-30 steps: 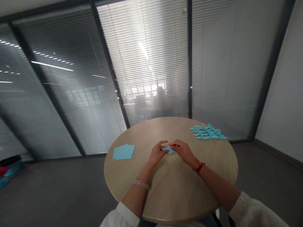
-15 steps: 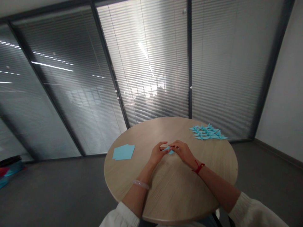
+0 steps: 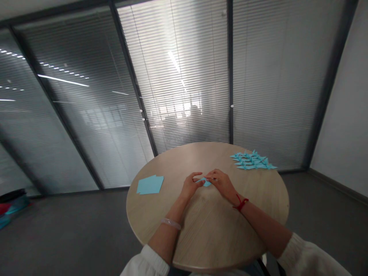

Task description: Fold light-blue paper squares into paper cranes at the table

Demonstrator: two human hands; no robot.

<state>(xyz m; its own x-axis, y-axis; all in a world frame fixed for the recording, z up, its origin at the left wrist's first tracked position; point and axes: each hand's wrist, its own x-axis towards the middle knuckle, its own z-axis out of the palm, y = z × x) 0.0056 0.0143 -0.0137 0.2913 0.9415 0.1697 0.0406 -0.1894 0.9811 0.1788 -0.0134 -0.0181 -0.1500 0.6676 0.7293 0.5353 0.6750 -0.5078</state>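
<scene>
A small folded piece of light blue paper (image 3: 206, 183) is between my hands, over the middle of the round table. My left hand (image 3: 191, 185) pinches its left side with thumb and fingers. On its right side, the fingers of my right hand (image 3: 219, 181) are closed at the paper's upper edge. Fingers cover part of the paper, so its exact folded shape is hard to make out. A clear bangle circles my left wrist, and a red cord is tied round my right.
The round wooden table (image 3: 218, 230) has a few blue paper sheets (image 3: 151, 185) lying at its left. Several folded blue paper cranes (image 3: 253, 160) sit in rows at the far right edge. Beyond stands a glass partition with blinds (image 3: 184, 76).
My right hand has shifted very slightly upward at the paper, and a bit more of the blue paper shows. My left hand stays nearly in place.
</scene>
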